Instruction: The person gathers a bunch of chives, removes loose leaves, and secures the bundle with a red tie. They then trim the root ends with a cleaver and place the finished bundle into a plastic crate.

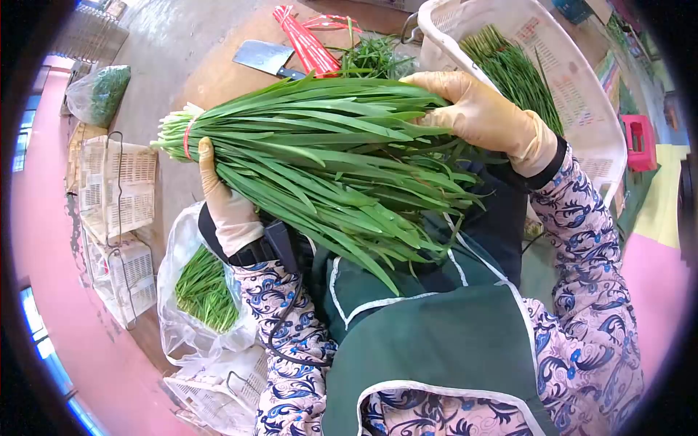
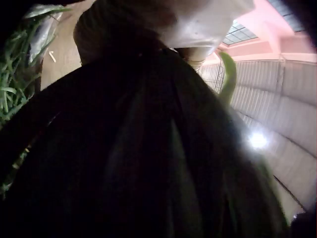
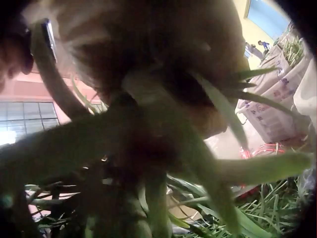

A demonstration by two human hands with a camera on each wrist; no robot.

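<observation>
A big bunch of garlic chives lies across in front of the chest, its pale cut stems bound by a red band. The gloved left hand grips it near the banded end, thumb on the near side and the other fingers hidden beneath. At the leafy end, the gloved right hand holds some leaf tips between thumb and fingers. In the left wrist view the leaves are dark and fill most of the picture. Leaf ends stick out from under the right hand in its wrist view.
Beyond the bunch lie a cleaver, a bundle of red ties and loose greens. A white plastic basket with chives stands at the right. An open plastic bag of greens and stacked crates are at the left.
</observation>
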